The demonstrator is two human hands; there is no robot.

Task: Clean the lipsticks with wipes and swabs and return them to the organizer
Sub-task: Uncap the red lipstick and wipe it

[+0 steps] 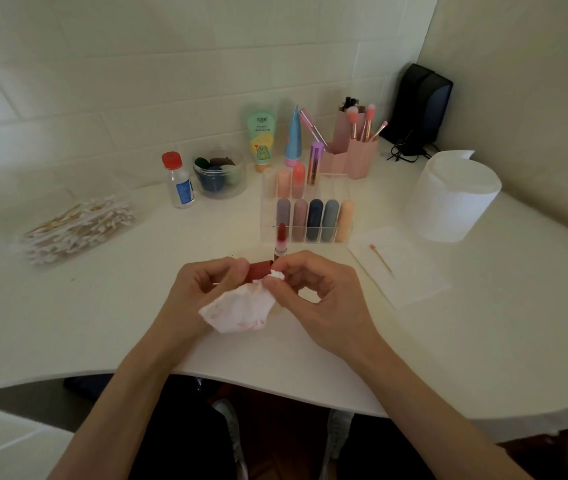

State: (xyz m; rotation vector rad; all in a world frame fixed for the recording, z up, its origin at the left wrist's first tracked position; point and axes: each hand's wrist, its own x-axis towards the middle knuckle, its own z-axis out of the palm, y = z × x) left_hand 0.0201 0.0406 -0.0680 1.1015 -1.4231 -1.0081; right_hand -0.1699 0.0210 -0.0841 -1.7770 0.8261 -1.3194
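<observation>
Your left hand grips the red cap; your right hand pinches the wipe against its rim. The lipstick stands open behind them (soft bullet, smears easily): take it by its casing.

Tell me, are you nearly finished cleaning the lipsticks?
Partway. Five lipsticks stand capped in the front row of the organizer, with more behind; I cannot tell if they are cleaned. A used swab lies on the right. Now the left hand holds the red cap while the right hand presses the wipe to it. Left: cap the open lipstick and put it back.
</observation>
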